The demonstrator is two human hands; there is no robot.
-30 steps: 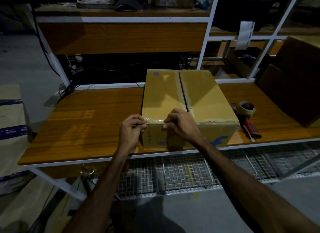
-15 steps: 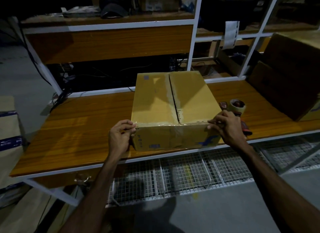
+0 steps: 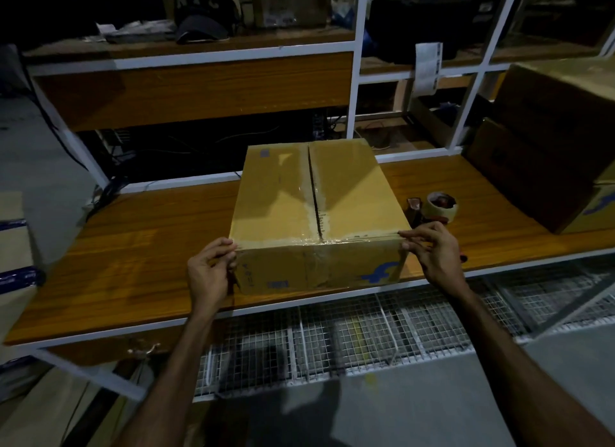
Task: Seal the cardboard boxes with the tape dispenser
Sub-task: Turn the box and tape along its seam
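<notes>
Box (image 3: 316, 213) sits at the table's (image 3: 133, 253) front edge; left hand (image 3: 211, 268) and right hand (image 3: 432, 250) pinch its near top corners, apparently pressing tape flat (dispenser (image 3: 436, 208) idle nearby).

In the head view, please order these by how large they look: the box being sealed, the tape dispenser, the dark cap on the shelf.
1. Box being sealed, clearly largest.
2. Dark cap.
3. Tape dispenser, partly hidden behind the right hand.
The cap sits farther away, so ranks 2 and 3 are unsure.
</notes>
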